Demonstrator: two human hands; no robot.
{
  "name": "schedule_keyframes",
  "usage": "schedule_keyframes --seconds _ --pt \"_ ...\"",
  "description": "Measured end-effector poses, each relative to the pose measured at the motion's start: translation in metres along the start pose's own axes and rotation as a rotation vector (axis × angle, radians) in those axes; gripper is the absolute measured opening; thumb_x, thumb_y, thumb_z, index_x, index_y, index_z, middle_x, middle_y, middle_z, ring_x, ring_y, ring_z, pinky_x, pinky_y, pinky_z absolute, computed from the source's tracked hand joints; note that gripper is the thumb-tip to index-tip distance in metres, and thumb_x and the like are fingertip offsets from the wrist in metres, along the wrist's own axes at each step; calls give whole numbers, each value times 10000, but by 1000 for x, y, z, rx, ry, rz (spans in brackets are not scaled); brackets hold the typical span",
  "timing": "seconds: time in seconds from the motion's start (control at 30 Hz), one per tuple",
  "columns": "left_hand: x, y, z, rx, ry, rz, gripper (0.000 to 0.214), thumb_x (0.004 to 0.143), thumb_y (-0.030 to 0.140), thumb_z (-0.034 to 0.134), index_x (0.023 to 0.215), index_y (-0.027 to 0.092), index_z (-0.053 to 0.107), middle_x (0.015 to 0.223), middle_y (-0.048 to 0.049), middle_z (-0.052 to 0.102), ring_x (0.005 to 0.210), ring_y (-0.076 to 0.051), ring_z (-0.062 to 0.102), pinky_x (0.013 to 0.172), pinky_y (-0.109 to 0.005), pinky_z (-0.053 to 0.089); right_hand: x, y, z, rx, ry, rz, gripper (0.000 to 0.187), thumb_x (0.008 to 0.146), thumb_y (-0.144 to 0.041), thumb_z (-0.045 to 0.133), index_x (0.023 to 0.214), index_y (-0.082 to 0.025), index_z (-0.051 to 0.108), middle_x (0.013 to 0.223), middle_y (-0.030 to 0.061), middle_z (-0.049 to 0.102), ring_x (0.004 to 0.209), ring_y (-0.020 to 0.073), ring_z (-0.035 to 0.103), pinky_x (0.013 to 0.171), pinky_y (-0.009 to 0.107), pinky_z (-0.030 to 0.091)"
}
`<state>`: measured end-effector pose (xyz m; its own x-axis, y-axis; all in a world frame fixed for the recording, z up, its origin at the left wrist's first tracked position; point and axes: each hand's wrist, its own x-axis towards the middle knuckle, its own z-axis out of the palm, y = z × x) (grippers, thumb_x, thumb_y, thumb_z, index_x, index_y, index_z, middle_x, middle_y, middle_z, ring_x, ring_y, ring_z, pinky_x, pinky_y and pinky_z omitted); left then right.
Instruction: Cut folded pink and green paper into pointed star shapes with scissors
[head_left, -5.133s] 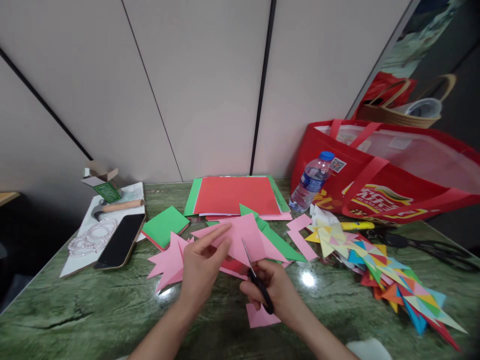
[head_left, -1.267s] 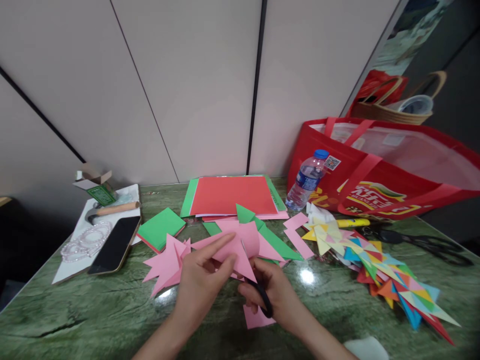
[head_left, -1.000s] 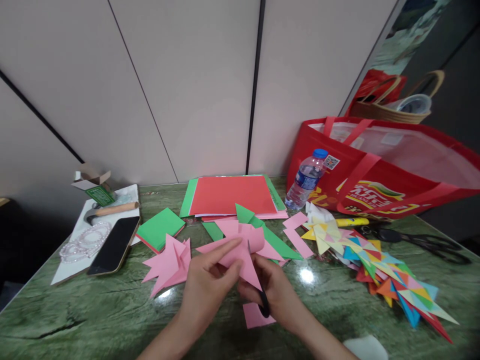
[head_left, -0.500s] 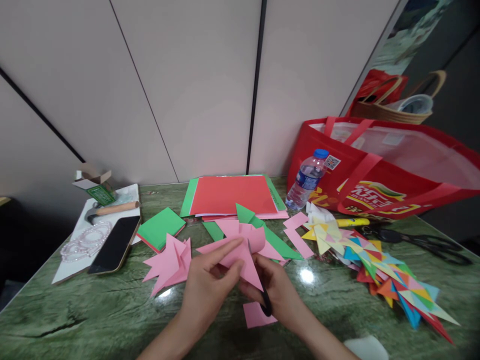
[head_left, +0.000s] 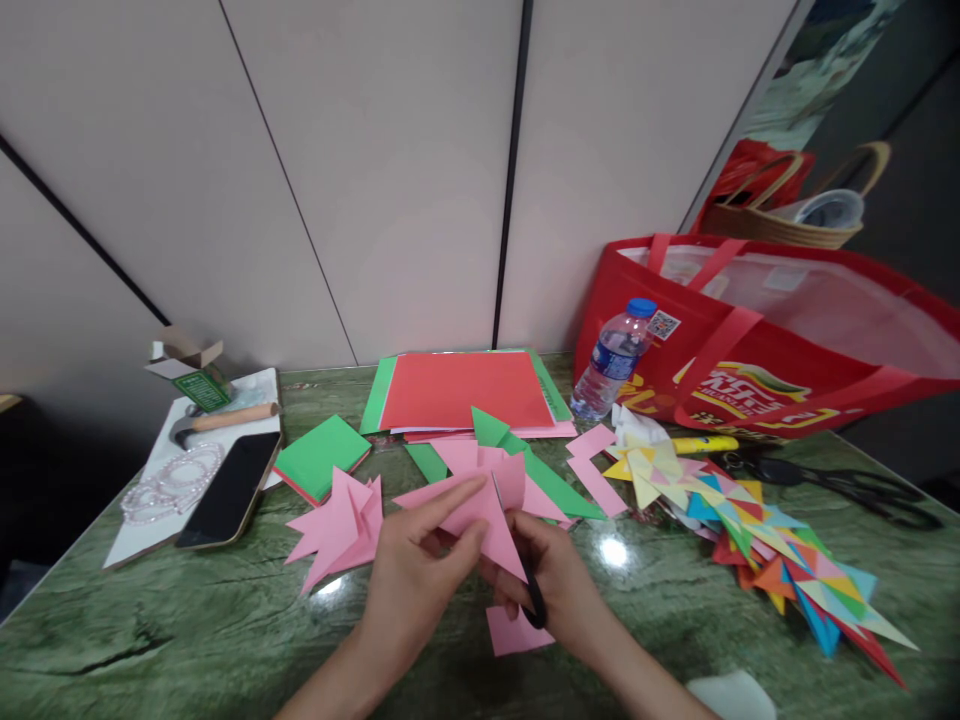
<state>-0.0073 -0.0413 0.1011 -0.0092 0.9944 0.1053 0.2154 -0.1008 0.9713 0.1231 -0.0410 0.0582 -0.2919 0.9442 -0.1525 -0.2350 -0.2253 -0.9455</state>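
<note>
My left hand [head_left: 424, 555] is closed on a folded sheet of pink paper [head_left: 491, 535], thumb in front and index finger stretched along its upper edge. Fingers of my right hand [head_left: 551, 560] are wrapped round black-handled scissors [head_left: 534, 598]. Most of the scissors is hidden behind the paper, and a thin part of a blade shows at the paper's upper right edge. A cut pink flap stands up beside the blade. Below my hands lies a pink paper piece [head_left: 516, 632]. Folded pink shapes [head_left: 341, 530] rest left of my left hand.
Behind my hands lie green strips [head_left: 551, 485] and a stack of red paper [head_left: 469, 390]. Left are green squares [head_left: 326, 455], a phone [head_left: 232, 490] and a hammer [head_left: 225, 418]. Right are a water bottle [head_left: 611, 365], red bag [head_left: 697, 350], colourful folded-paper chain [head_left: 772, 530] and other scissors [head_left: 840, 480].
The pink flap by the blade, curled over to the right before, now stands straighter and more pointed. The scissors' handle has shifted very slightly. My left hand has hardly moved.
</note>
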Motion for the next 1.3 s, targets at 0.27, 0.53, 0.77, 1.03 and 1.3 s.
schedule_keyframes --seconds 0.27,0.53,0.77,1.03,1.3 --pt "-1 15 4 -69 -45 -86 344 667 150 613 991 195 718 451 30 610 297 -77 403 294 -185 355 -1 -2 0 37 -1 -106 323 519 -222 807 640 -183 510 509 -78 509 450 76 447 422 175 392" --pt "1 13 3 -48 -40 -82 340 639 136 622 958 186 729 752 -28 722 428 -80 452 381 -180 401 1 -1 -3 41 3 -127 323 510 -192 808 640 -181 513 465 -74 515 449 79 429 391 155 383" --pt "0 14 5 -17 -63 -91 348 641 161 616 971 166 725 812 -50 718 359 -49 363 343 -188 347 2 4 -3 47 29 24 348 530 -344 774 623 -189 478 396 -90 500 317 69 423 312 169 373" --pt "39 -6 -63 356 -132 -67 398 676 210 576 1060 197 680 1005 -68 684 448 -97 482 438 -225 387 21 4 -39 -189 365 -216 276 678 -398 650 797 -197 505 494 -47 575 448 140 562 450 234 444" --pt "54 -26 -96 988 23 -146 513 596 91 641 1095 210 657 920 -135 664 875 -336 582 725 -411 419 36 19 -77 -814 548 -248 259 580 -71 549 789 -218 590 686 18 660 644 230 615 572 292 407"
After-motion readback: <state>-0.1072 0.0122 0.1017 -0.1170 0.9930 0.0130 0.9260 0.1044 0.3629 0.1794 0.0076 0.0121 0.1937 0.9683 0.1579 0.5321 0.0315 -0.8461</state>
